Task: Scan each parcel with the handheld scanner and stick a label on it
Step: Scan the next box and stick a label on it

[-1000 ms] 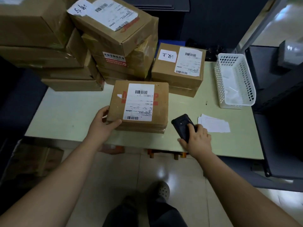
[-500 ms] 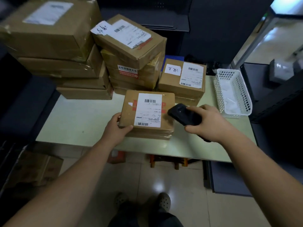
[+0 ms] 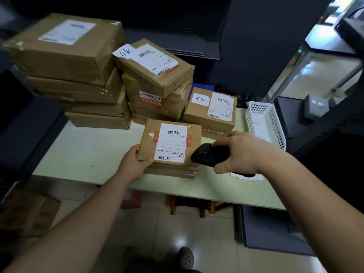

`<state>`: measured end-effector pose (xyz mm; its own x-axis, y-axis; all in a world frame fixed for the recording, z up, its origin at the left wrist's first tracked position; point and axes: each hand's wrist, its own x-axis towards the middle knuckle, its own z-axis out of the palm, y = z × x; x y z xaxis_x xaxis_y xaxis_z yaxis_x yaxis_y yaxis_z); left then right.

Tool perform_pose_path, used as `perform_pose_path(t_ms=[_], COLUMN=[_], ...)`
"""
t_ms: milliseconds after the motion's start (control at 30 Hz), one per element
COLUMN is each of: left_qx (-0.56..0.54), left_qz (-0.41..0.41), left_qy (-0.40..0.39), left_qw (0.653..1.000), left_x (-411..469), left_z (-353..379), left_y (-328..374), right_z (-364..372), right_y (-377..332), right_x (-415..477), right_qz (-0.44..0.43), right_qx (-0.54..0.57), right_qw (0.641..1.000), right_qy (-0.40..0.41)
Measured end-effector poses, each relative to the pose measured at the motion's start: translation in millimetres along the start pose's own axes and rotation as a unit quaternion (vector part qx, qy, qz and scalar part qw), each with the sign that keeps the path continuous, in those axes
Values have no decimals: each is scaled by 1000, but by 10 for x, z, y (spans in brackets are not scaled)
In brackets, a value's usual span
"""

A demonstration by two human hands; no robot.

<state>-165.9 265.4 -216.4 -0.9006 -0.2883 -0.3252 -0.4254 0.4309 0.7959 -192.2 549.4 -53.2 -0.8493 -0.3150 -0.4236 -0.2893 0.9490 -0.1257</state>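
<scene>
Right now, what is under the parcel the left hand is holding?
A stack of flat brown parcels on the table; only their front edges show. Their tops and labels are covered by the top parcel.

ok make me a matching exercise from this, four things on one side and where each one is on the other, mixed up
Things:
1. scanner
2. basket
3. front parcel
4. paper slips

Places:
a. held at its near left corner by the left hand
b. gripped in the right hand
c. at the right end of the table
d. flat on the table, partly hidden below the right hand

Pairs: 1-b, 2-c, 3-a, 4-d
</scene>
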Motion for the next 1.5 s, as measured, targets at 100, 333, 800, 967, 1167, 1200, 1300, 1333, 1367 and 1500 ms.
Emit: perform_pose_path(t_ms=[100, 333, 800, 967, 1167, 1200, 1300, 1333, 1367, 1500], left_qx=[74, 197, 241, 224, 226, 231, 248, 253, 256, 262], left_qz=[25, 162, 109, 97, 101, 102, 104, 104, 104, 98], left_qy=[47, 73, 88, 82, 78, 78, 82, 82, 81, 83], left_qw=[996, 964, 960, 966, 966, 964, 960, 958, 958, 956], left_x=[4, -28, 35, 20, 18, 23, 40, 41, 48, 66], left_z=[34, 332, 369, 358, 334, 333, 333, 338, 346, 365], left_y=[3, 174, 95, 182, 178, 173, 178, 193, 209, 267], right_z=[171, 1415, 794, 44, -96, -97, -73, -62, -51, -31], right_y=[175, 734, 756, 340, 217, 226, 280, 295, 307, 339], right_x=[188, 546, 610, 356, 183, 167, 163, 162, 158, 106], right_qz=[36, 154, 59, -1, 8, 8, 13, 18, 23, 30], right_qx=[28, 175, 245, 58, 32, 36, 42, 46, 51, 51], right_qw=[998, 965, 964, 998, 999, 999, 999, 998, 998, 998], right_qy=[50, 121, 83, 12, 11, 16, 27, 28, 28, 17])
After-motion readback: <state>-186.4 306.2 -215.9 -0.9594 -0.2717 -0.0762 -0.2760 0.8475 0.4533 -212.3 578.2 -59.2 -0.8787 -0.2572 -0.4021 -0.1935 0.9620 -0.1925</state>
